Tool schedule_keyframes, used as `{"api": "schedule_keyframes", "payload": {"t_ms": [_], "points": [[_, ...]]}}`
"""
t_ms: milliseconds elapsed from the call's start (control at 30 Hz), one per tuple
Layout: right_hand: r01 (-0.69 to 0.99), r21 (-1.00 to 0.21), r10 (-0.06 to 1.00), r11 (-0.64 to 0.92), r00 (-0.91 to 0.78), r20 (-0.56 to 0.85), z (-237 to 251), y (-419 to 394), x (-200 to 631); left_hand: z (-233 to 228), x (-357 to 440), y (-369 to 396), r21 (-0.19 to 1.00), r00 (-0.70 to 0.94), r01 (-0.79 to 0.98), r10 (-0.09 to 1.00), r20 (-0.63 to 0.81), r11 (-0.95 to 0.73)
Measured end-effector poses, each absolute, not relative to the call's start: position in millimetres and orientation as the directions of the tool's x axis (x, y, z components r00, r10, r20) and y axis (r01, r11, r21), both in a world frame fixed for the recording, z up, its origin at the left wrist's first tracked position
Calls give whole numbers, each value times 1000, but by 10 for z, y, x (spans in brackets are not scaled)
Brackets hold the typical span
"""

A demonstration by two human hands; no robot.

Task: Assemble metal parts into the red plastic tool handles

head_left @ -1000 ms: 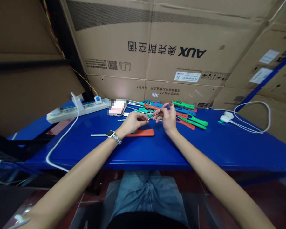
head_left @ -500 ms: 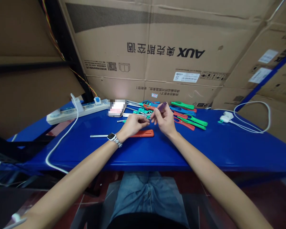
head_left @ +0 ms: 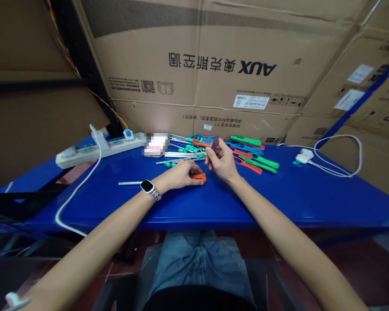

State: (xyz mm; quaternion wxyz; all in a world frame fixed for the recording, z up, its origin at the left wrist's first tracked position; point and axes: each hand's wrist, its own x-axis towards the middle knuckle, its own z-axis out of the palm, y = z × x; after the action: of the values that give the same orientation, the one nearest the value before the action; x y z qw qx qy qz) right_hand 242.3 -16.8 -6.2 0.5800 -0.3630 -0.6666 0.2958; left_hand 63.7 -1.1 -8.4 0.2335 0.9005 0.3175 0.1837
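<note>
Left hand (head_left: 181,175), with a watch (head_left: 146,186) on its wrist, lies palm down on the blue table (head_left: 278,203), fingers closed over an orange plastic handle (head_left: 198,176). Only the right end of that handle shows beyond the fingers; it is flat on the table and its long axis runs left to right.

Right hand (head_left: 223,162) is just beside it, to the right and slightly farther off, fingers pinched together on a small screwdriver (head_left: 212,151). The screwdriver has a translucent purple grip at the top and a thin metal shaft below. It stands close to upright, grip tilted a little to the far right, with the tip pointing down toward the right end of the orange handle. Whether the tip touches the handle cannot be told.

Left of the hands, a single metal rod (head_left: 129,183) lies on the table, pointing left to right.

Farther back, behind both hands, sits a cluster of loose metal rods (head_left: 178,154) with a scatter of green, blue and red handles (head_left: 256,160) fanned out to the right. A blurred flat object (head_left: 154,145) lies at the left end of that cluster.

At far left a white power strip (head_left: 97,149) rests on the table edge, with a white cable (head_left: 81,185) running off toward the near side. At far right lies a white charger with looped cord (head_left: 324,157). A large cardboard box (head_left: 220,65) with printed lettering stands against the far edge.
</note>
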Motion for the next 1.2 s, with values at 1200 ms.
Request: {"api": "schedule_keyframes", "payload": {"t_ms": [1200], "points": [[230, -776, 809, 588, -179, 560, -33, -181, 2391, -94, 636, 3, 559, 732, 476, 658, 177, -679]]}}
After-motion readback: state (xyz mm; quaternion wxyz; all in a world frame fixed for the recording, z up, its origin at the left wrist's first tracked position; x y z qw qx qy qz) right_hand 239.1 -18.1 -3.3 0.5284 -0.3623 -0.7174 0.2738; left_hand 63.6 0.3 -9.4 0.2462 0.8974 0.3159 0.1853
